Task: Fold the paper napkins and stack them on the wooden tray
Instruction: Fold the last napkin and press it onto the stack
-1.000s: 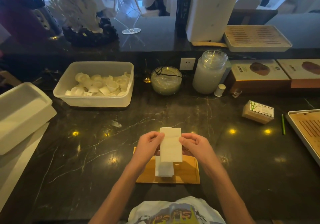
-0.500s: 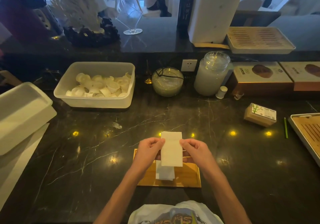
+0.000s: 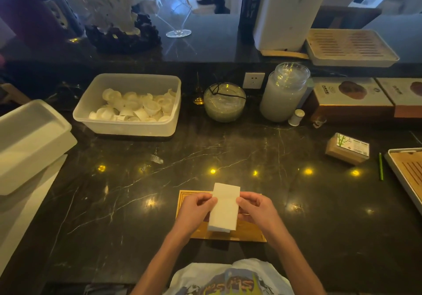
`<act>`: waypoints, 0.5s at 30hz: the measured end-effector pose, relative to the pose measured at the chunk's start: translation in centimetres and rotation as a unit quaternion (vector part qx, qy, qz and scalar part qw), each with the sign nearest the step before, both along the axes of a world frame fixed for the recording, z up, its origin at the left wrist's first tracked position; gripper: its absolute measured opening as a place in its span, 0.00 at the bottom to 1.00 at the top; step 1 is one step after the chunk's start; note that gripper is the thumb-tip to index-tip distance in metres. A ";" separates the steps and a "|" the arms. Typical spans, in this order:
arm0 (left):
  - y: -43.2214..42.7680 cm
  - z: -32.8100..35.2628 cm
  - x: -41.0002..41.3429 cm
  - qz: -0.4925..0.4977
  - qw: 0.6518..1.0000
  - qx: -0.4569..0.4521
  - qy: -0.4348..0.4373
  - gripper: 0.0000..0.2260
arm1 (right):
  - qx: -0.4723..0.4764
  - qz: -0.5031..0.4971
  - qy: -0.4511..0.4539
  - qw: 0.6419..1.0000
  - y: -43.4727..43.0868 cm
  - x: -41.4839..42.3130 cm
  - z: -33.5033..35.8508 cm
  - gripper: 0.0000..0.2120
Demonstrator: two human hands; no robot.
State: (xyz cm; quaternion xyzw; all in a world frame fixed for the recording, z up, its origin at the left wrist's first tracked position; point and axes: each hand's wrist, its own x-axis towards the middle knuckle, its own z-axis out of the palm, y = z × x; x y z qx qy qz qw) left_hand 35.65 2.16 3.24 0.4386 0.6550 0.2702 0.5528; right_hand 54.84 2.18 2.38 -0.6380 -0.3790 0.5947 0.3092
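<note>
While both hands are over the wooden tray, a folded paper napkin is held between them. It is a white oblong whose long side runs from 12 to 6 o'clock. The left hand pinches the napkin's 9 o'clock edge between thumb and curled fingers. The right hand pinches the 3 o'clock edge in the same way, so each grip is closed on the paper. The far end of the napkin reaches past the tray's 12 o'clock rim. Whether its near end touches the tray, I cannot tell. The tray lies on the dark marble bench, close to the person. Seen from the tray, a plastic tub with small white cups stands at 10 o'clock, a glass bowl at 12 o'clock, a lidded glass jar at 1 o'clock and a small brown box at 2 o'clock.
</note>
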 end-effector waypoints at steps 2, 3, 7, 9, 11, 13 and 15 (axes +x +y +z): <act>-0.8 -0.7 -0.1 0.009 1.000 -0.020 -0.002 0.08 | -0.008 -0.004 -0.004 1.000 -0.7 -0.2 -1.0 0.07; -1.2 -0.9 -0.2 0.019 0.999 -0.030 -0.004 0.07 | -0.011 -0.006 -0.006 1.000 -1.0 -0.4 -1.4 0.08; -1.9 -1.8 -0.5 0.053 0.998 -0.042 0.011 0.06 | -0.010 -0.007 -0.004 1.000 -1.4 -0.9 -2.3 0.10; -1.8 -2.2 -0.5 0.061 0.997 -0.039 0.029 0.04 | 0.000 -0.002 -0.024 1.000 -1.2 -1.3 -2.6 0.11; -1.5 -2.5 -0.6 0.063 0.996 -0.038 0.052 0.03 | 0.004 0.000 -0.041 0.999 -0.9 -1.7 -3.1 0.12; -1.2 -3.0 -0.5 0.068 0.995 -0.040 0.058 0.03 | 0.005 -0.003 -0.052 0.999 -0.8 -2.1 -3.6 0.14; -0.9 -3.5 -0.4 0.071 0.995 -0.044 0.059 0.03 | 0.010 -0.004 -0.065 0.998 -0.5 -2.3 -4.1 0.14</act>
